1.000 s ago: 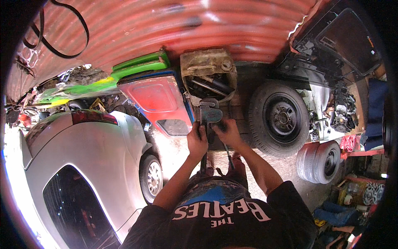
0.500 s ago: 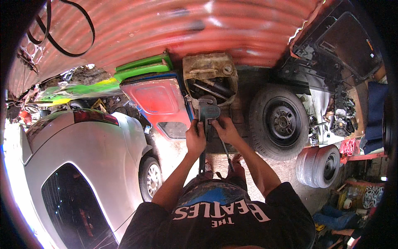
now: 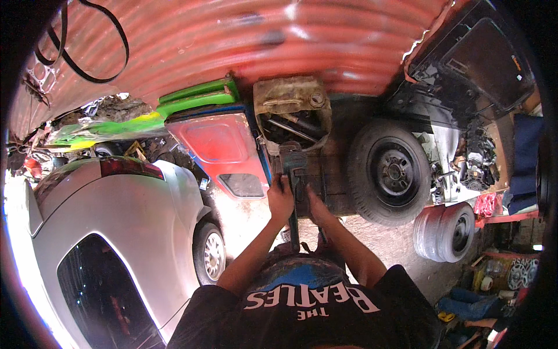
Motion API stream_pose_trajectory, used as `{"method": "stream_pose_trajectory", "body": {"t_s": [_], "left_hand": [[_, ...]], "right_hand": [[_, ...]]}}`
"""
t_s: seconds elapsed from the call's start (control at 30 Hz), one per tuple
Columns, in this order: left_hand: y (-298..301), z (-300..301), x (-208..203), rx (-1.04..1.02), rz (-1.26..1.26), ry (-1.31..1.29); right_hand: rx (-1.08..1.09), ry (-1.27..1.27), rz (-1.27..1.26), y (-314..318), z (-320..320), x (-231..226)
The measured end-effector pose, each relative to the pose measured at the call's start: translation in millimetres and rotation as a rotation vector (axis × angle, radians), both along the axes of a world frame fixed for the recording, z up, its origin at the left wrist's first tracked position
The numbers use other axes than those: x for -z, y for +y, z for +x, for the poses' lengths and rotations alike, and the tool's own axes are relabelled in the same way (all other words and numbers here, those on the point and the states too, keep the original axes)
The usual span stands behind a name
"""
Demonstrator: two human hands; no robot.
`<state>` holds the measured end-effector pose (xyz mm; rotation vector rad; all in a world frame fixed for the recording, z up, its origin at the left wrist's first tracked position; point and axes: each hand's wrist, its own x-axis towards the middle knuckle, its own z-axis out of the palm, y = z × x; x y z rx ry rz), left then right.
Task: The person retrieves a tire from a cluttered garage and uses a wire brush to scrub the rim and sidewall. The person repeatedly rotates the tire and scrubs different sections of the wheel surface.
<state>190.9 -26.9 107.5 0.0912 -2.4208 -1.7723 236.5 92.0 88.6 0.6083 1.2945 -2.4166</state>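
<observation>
A large dark pipe wrench (image 3: 294,224) stands roughly in line with my body, its jaw end pointing away from me toward the cut-open container. My left hand (image 3: 280,200) is closed round the left side of the wrench, just below its jaws. Turned edge-on, my right hand (image 3: 317,205) is close to the wrench's right side. A thin dark rod-like tool (image 3: 321,234) shows below it, near my legs; most of this tool and the right fingers' hold are hidden.
Tools lie in the cut-open container (image 3: 290,87) ahead. A wheel (image 3: 390,171) leans at the right, with more tyres (image 3: 444,232) behind it. Red panel (image 3: 212,139) and silver car (image 3: 116,203) are at the left. A corrugated red wall (image 3: 244,41) closes off the far side.
The wrench has shifted slightly right and nearer me. My right hand has drawn back from its jaws and turned edge-on; the thin rod is less visible. My left hand keeps its hold.
</observation>
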Motion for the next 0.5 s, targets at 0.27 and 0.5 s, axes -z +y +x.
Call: {"method": "stream_pose_trajectory", "body": {"t_s": [0.27, 0.5], "left_hand": [[-6.4, -25.5, 13.2, 0.072, 0.052, -0.003], [-60.9, -46.1, 29.8, 0.485, -0.246, -0.289]], "right_hand": [[-0.342, -0.091, 0.319, 17.8, 38.9, 1.7], [-0.32, 0.172, 1.176, 107.0, -0.2, 47.6]]}}
